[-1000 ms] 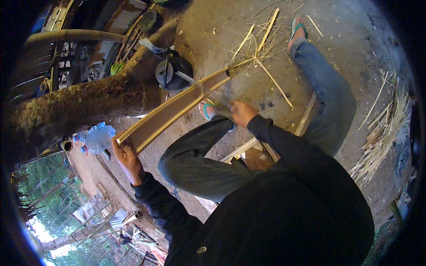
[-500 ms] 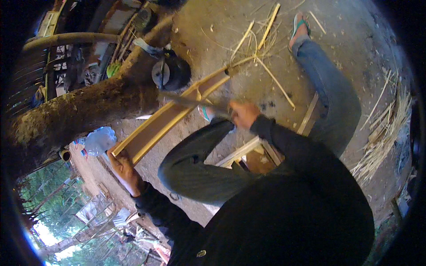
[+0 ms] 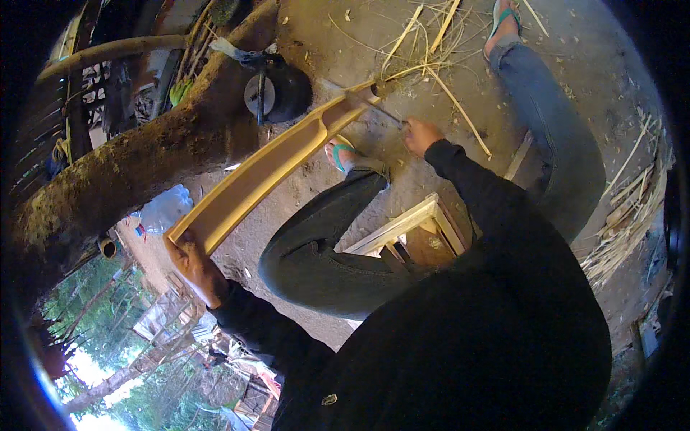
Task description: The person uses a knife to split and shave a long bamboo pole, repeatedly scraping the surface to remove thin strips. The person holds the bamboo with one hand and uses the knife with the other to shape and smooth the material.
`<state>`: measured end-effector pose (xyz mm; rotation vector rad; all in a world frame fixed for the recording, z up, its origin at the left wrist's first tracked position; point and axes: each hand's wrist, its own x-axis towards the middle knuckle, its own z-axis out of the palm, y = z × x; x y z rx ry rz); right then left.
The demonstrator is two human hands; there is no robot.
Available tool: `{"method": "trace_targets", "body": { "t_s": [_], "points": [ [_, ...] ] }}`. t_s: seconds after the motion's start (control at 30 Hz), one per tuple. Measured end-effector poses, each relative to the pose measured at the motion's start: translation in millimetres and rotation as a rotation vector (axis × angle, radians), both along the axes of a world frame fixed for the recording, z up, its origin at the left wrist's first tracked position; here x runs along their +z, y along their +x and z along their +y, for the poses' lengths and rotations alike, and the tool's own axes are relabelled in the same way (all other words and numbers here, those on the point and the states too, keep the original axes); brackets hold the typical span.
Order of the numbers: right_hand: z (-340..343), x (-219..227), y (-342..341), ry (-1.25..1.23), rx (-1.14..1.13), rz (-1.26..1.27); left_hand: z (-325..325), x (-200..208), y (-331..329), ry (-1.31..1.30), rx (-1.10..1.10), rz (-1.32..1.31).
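A long split half of bamboo (image 3: 259,169), its hollow side up, slants from my left hand toward the far middle. My left hand (image 3: 192,264) is closed around its near end, with the thumb over the edge. In my right hand (image 3: 422,136) is the handle of a long-bladed knife (image 3: 382,112). Its thin blade crosses the bamboo near the far end, beyond the inner node wall. The blade's tip is blurred, and I cannot tell how firmly it touches the bamboo.
A thick log (image 3: 136,161) runs along the left, beside a dark round pot-like thing (image 3: 287,93). Bamboo strips (image 3: 460,108) lie on the far ground. A wooden stool or frame (image 3: 402,226) stands between my legs. A clear plastic bag (image 3: 167,208) lies near my left hand; shavings (image 3: 625,223) are heaped at right.
My right hand has moved the knife outward and up the bamboo, from its middle to near its far end. The bamboo's hollow now faces me more. My left hand keeps its hold.
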<state>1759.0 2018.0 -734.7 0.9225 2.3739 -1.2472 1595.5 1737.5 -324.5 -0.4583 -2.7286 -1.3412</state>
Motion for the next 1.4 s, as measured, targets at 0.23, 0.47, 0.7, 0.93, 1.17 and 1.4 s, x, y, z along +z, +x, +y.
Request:
{"method": "trace_targets", "body": {
  "t_s": [0.23, 0.47, 0.7, 0.93, 1.17, 1.4],
  "points": [
    [42, 4, -1, 0.01, 0.048, -0.149, 12, 18, 6, -0.004, 0.007, -0.196],
    [41, 35, 33, -0.392, -0.216, -0.233, 40, 20, -12, 0.344, -0.367, -0.538],
    [-13, 146, 50, -0.204, -0.165, 0.231, 55, 14, 6, 0.581, -0.168, -0.562],
    [-49, 239, 41, -0.268, 0.078, 0.502, 50, 7, 24, 0.565, -0.093, -0.437],
    [-39, 246, 33, -0.118, 0.102, 0.437, 39, 2, 8, 0.682, 0.012, -0.517],
    [-27, 208, 27, -0.103, -0.02, 0.306, 43, 2, 14, 0.62, -0.003, -0.464]
  ]
}}
